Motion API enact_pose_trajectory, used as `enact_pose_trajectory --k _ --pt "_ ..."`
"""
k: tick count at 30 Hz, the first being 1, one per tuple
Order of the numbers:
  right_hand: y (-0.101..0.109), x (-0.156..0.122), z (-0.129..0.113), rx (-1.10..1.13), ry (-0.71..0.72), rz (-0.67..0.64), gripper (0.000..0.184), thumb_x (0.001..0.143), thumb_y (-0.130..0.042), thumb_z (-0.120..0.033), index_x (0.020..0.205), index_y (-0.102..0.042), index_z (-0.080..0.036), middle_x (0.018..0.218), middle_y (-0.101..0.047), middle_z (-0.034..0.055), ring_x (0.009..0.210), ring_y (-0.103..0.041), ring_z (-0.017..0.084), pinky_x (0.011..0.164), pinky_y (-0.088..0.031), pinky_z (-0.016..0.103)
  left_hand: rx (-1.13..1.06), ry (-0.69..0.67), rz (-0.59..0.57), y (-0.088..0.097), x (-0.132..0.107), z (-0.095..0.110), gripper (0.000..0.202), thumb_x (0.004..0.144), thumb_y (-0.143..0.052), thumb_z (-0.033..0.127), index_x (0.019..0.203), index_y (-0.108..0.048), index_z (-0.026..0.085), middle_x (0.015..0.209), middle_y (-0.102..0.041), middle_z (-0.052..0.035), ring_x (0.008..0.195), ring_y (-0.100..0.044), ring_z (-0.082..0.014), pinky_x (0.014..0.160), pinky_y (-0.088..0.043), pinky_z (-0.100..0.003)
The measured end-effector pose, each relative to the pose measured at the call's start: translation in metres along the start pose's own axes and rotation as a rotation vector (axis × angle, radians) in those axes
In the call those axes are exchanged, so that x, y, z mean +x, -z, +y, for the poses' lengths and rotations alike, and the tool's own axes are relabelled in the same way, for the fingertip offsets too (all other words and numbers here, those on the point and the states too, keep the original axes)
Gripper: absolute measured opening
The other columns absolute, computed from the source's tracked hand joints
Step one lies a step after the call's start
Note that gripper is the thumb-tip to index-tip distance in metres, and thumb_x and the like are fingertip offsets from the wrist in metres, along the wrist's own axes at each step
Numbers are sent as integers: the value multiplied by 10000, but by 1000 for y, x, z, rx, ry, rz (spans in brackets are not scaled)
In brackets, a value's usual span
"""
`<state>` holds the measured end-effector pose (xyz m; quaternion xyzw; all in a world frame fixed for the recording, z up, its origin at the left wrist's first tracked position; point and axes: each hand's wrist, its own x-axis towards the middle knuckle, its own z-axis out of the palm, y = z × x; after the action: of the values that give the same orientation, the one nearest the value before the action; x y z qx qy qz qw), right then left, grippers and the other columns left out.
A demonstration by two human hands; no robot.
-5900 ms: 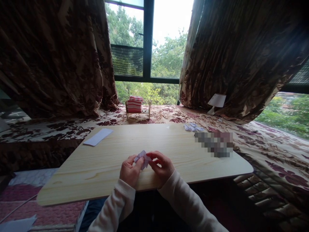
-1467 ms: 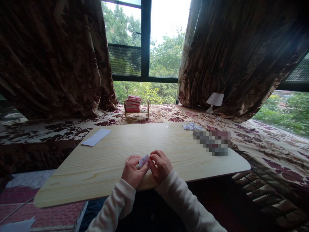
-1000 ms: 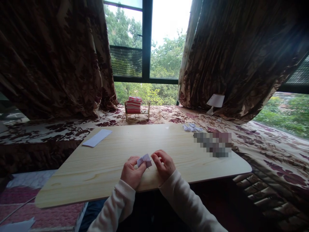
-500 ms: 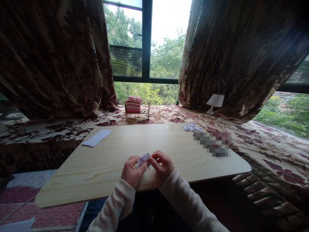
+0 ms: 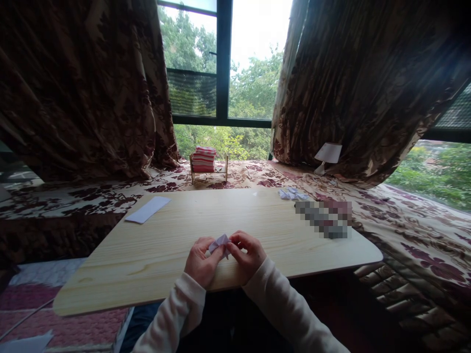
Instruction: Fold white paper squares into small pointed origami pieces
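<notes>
A small piece of folded white paper (image 5: 220, 242) is held between my two hands, above the front part of the wooden tabletop (image 5: 176, 220). My left hand (image 5: 202, 260) grips it from the left, thumb on the near side. On the right, my right hand (image 5: 247, 252) pinches the paper's right edge between thumb and fingertips. The fingers partly cover the paper, so its full folded shape is hidden.
A white paper strip (image 5: 148, 210) lies at the tabletop's back left. Several folded paper pieces (image 5: 293, 193) sit at the back right, beside a pixelated patch. Beyond stand a small rack with folded striped cloths (image 5: 203, 160) and a small lamp (image 5: 328, 153).
Both hands keep their hold on the folded paper. The paper and the right-hand fingers have shifted only very slightly.
</notes>
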<state>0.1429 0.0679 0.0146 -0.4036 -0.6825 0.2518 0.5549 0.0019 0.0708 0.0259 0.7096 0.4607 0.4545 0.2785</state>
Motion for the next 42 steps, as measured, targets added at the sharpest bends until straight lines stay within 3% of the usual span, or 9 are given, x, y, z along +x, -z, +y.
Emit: enact_pose_trajectory --k 12,16,20,26,29,32,37,42 --pt "2 -2 2 -122 37 -29 162 761 -495 -186 607 -543 -167 598 -492 -1 554 -443 113 530 -377 236 25 -114 -66 1 0 3 203 737 -530 245 591 -647 167 670 -621 -50 765 -529 -188 766 -402 -304" --pt "2 0 4 -106 -12 7 286 800 -464 -259 528 -486 -169 546 -446 -12 536 -414 108 512 -348 233 24 -85 -50 -1 0 -1 201 727 -539 257 584 -641 159 684 -615 -54 763 -534 -191 752 -410 -304" --pt "1 2 3 14 -130 44 395 858 -365 -360 532 -472 -165 531 -421 -17 513 -400 99 489 -337 228 -18 31 16 -1 0 -5 234 734 -536 333 653 -655 149 725 -615 -54 754 -547 -194 713 -421 -303" --pt "0 1 1 3 -119 16 181 780 -503 -285 659 -554 -160 606 -515 -1 565 -469 112 512 -377 223 -28 104 12 -1 1 0 224 699 -552 332 712 -670 141 716 -622 -42 758 -558 -195 724 -427 -306" --pt "0 0 2 5 -46 29 195 774 -501 -265 614 -547 -163 609 -508 1 572 -468 114 529 -386 231 49 43 -23 -2 1 4 150 663 -557 255 634 -663 153 681 -621 -38 764 -557 -200 745 -425 -315" --pt "0 1 1 48 -70 36 254 798 -469 -301 593 -534 -166 585 -486 -2 563 -453 112 514 -381 226 51 -6 -41 -2 1 5 148 660 -558 253 601 -655 157 673 -622 -42 759 -561 -205 750 -429 -320" --pt "0 1 -2 50 -196 -5 237 779 -491 -338 634 -546 -158 551 -482 -16 503 -428 98 468 -356 217 -85 72 24 1 0 0 194 711 -543 306 686 -654 149 754 -640 -60 790 -576 -212 738 -441 -313" --pt "-2 -1 2 10 -163 -19 183 746 -529 -289 615 -521 -161 532 -469 -28 498 -421 95 471 -346 216 -137 106 25 0 0 -1 232 719 -558 335 784 -669 142 785 -652 -66 805 -581 -213 724 -449 -301"
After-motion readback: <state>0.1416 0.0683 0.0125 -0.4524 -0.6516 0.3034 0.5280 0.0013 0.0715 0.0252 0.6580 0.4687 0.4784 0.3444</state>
